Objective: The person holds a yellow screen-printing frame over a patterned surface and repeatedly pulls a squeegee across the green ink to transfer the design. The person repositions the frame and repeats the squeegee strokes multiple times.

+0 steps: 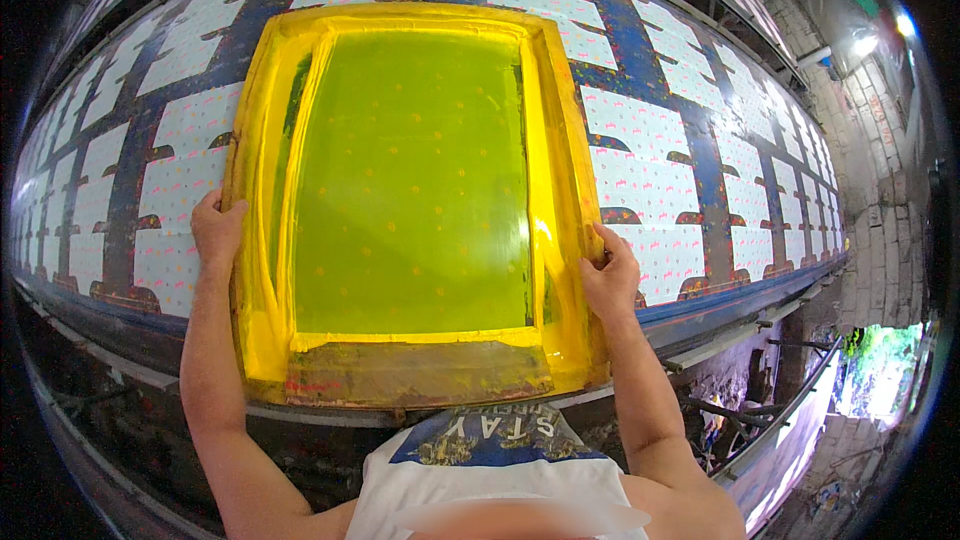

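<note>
A large screen-printing frame [410, 180] with yellow edges and a green mesh fills the middle, over the long printing table. My left hand [218, 227] is closed on its left side rail, fingers at the outer edge. Across from it, my right hand [612, 273] grips the right rail, thumb and fingers bent round the edge. Small orange marks dot the mesh. Along the near end runs a brownish, stained strip [420, 372]. Whatever lies directly under the frame is mostly hidden.
White cut pieces with small pink prints [640, 180] lie in rows on the dark blue, paint-spotted table [130, 180]. The table's near edge [720, 305] runs past my body. A brick wall [880, 240] and a bright lamp [864, 44] are at the right.
</note>
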